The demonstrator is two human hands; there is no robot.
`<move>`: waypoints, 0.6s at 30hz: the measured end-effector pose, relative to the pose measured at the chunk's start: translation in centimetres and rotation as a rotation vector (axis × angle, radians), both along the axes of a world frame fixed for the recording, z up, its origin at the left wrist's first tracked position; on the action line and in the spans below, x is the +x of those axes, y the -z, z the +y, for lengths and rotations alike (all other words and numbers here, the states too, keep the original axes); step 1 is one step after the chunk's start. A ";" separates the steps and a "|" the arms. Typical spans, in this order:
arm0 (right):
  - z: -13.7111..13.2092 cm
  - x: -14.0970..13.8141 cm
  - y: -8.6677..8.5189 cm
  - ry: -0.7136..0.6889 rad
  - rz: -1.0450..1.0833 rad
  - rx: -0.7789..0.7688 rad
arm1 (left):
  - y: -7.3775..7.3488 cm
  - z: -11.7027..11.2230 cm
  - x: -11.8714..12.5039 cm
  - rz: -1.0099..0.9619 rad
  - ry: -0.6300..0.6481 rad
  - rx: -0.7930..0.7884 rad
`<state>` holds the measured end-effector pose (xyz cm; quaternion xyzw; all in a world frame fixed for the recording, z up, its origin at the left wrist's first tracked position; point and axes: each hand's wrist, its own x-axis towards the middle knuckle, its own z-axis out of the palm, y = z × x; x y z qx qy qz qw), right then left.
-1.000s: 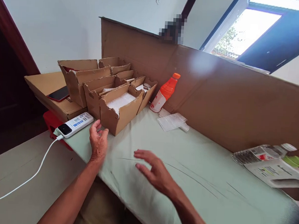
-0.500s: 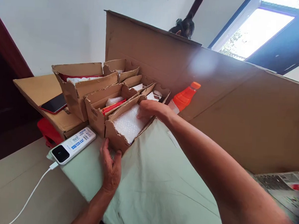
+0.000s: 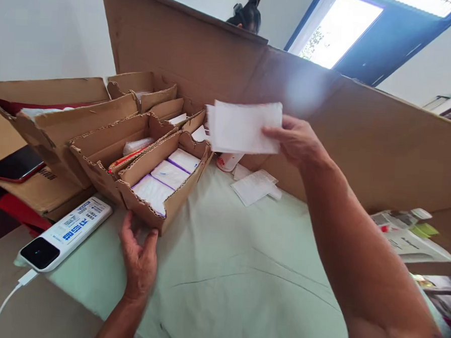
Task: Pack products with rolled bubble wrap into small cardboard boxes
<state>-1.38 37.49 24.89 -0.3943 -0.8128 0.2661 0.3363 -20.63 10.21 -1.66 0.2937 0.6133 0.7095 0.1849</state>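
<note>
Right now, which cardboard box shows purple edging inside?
The front box, by the left hand: its white packs have purple edges; the other boxes show none.

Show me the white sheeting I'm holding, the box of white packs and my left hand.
White sheeting (image 3: pixel 242 129): head view, middle of its face.
Box of white packs (image 3: pixel 142 209): head view, on its near wall.
Left hand (image 3: pixel 140 262): head view, middle of the hand.

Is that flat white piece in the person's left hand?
No: the right hand grips the flat white piece, while the left hand is beside a cardboard box.
</note>
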 end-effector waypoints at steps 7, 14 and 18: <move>4.4 10.6 6.7 0.489 -0.229 0.179 | -2.1 -0.2 0.6 -0.240 -0.054 0.026; 4.7 -3.0 2.5 0.214 -0.496 0.409 | -1.2 -0.2 0.8 -0.227 -0.101 -0.035; 7.2 -12.5 1.6 0.043 -0.787 0.326 | -1.2 -0.3 1.2 -0.223 -0.102 -0.075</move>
